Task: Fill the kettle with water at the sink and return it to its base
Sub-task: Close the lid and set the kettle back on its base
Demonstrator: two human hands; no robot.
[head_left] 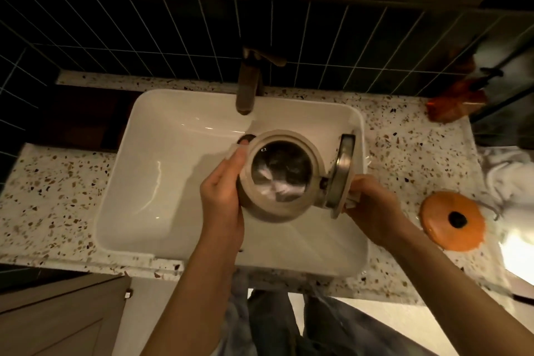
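A beige kettle (278, 208) hangs over the white sink (138, 170), its metal-lined lid (342, 170) flipped open to the right. Inside I see a steel wall with bright reflections or water at the bottom. My left hand (224, 191) grips the kettle's left side near the spout. My right hand (372, 205) holds the handle on the right, behind the open lid. The brown faucet (247, 87) stands at the back of the sink, its outlet just behind and left of the kettle mouth. No stream of water is visible. An orange round kettle base (452, 221) lies on the counter to the right.
The speckled terrazzo counter (49, 196) surrounds the sink. An orange-brown packet (453, 104) lies at the back right, and white cloth (508, 176) lies at the far right. Dark tiled wall (173, 32) runs behind. A wooden cabinet door (57, 318) is below left.
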